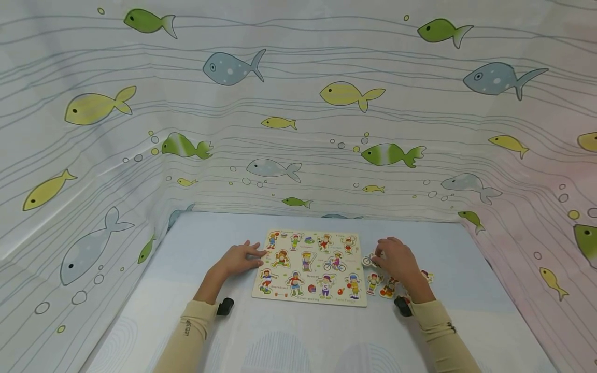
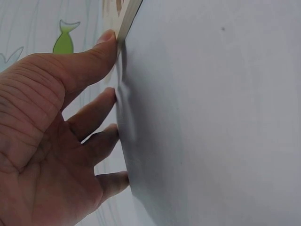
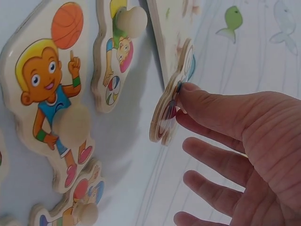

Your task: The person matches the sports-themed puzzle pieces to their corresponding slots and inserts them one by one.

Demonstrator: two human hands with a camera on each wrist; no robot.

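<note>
Head view first: a wooden puzzle board [image 1: 309, 268] printed with cartoon sports children lies flat on the pale blue table [image 1: 280, 336], fish-print curtain [image 1: 298, 103] behind it. At the board's left edge the left hand [image 1: 238, 260] rests with fingers spread and straight, fingertips touching the rim. Just off the board's right edge the right hand [image 1: 394, 260] pinches a small puzzle piece [image 1: 368, 260] between thumb and fingers; several loose pieces [image 1: 380, 285] lie on the table beside and partly under that hand.

Left wrist view: the thumb [image 2: 89, 61] presses against the board's edge [image 2: 128, 19] and the other fingers lie relaxed on the table, gripping nothing.

Right wrist view: the thumb [image 3: 207, 108] holds the piece [image 3: 167, 113] tilted up on edge, close to the board; the picture on it is probably a cyclist, though too oblique to be sure. A basketball-boy piece [image 3: 49, 99] with a round peg lies flat nearby.
</note>
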